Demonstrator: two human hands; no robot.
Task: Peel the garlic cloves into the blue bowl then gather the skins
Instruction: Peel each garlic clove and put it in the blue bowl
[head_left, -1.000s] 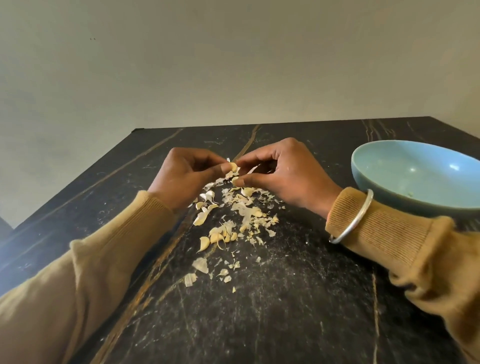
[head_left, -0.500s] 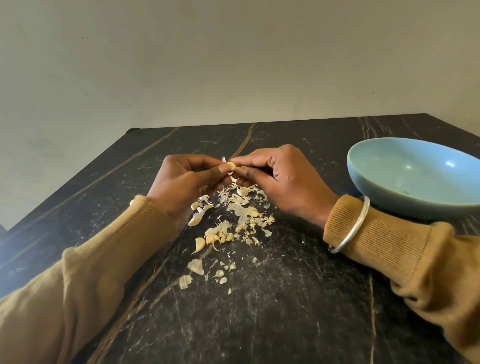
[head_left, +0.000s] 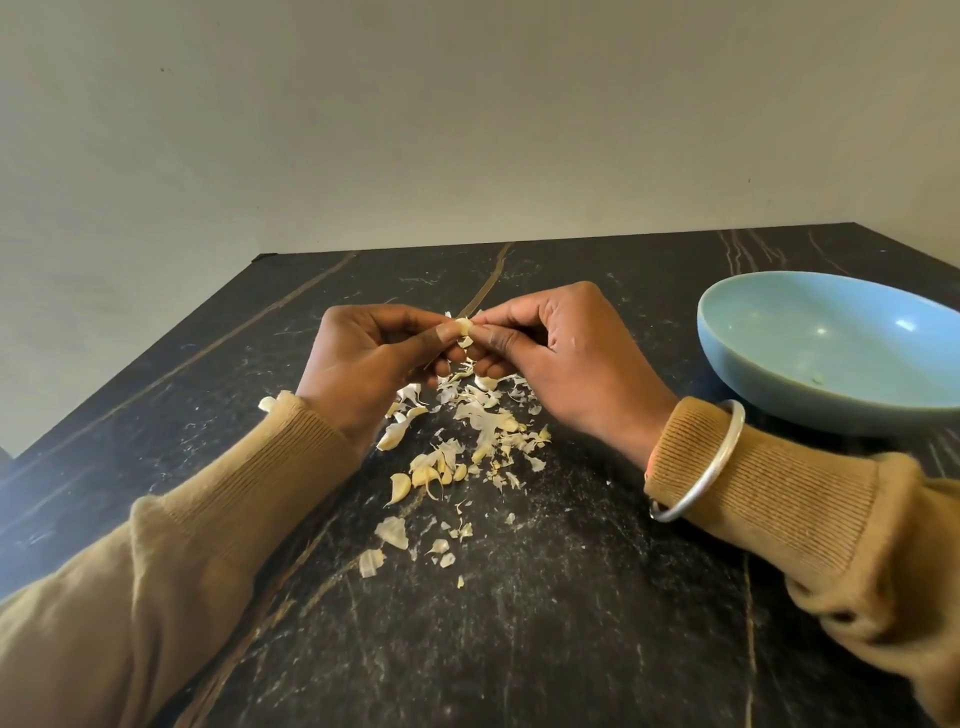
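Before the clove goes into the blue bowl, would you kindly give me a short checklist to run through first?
1. Grip on the garlic clove: pinched between the fingertips of the left hand and the right hand: ok.
2. Clove fully peeled: a skin flake shows just beneath it: cannot tell.
3. Blue bowl upright, open side up, on the right hand's side: ok.
4. Skins gathered: scattered on the table below the hands: not ok.
5. Unpeeled cloves left among the skins: cannot tell.
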